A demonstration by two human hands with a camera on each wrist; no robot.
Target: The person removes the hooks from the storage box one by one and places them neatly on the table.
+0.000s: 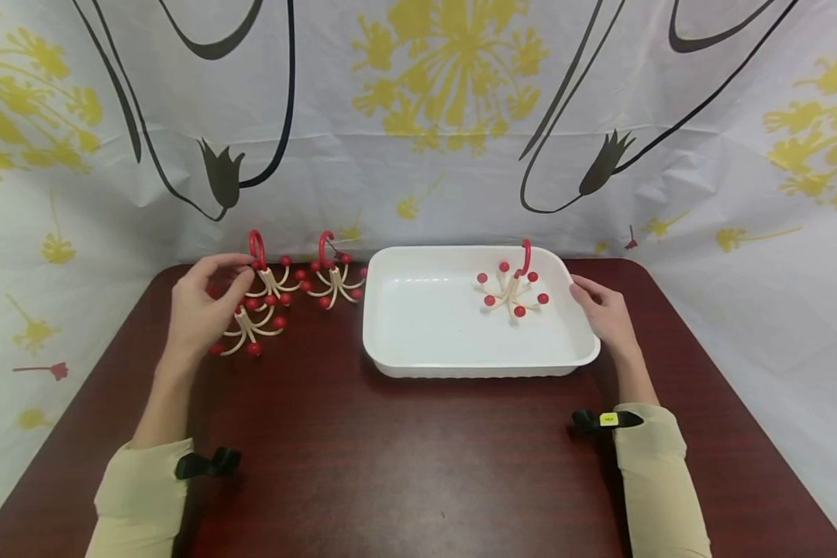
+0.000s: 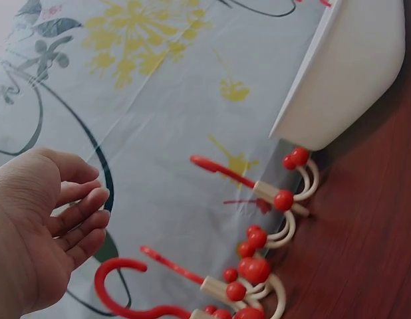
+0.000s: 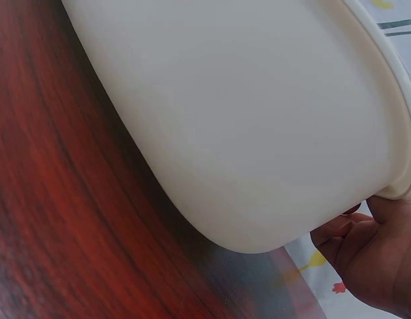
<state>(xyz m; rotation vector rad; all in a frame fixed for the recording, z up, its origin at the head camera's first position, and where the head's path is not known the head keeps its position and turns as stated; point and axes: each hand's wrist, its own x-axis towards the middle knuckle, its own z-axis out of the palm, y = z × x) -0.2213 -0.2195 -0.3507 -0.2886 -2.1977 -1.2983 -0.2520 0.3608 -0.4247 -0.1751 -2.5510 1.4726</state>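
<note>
A white rectangular tray [image 1: 418, 310] stands on the table. In its right half sits a hanger [image 1: 512, 288] with a red hook and curved cream arms tipped with red balls. My right hand [image 1: 605, 316] grips the tray's right end, fingers tucked under the rim. To the tray's left are three similar hangers: one near the tray [image 1: 335, 280], one beside it [image 1: 269, 280] and one nearer me [image 1: 247, 325]. Overlapping the last two in the head view is my left hand [image 1: 204, 301]. The left wrist view shows its fingers [image 2: 82, 216] loosely bent, holding nothing, apart from the red hooks.
The dark red wooden table [image 1: 404, 457] reaches back to a white patterned cloth [image 1: 321, 101], which hangs behind and at both sides. Black straps [image 1: 208, 463] sit around both sleeves.
</note>
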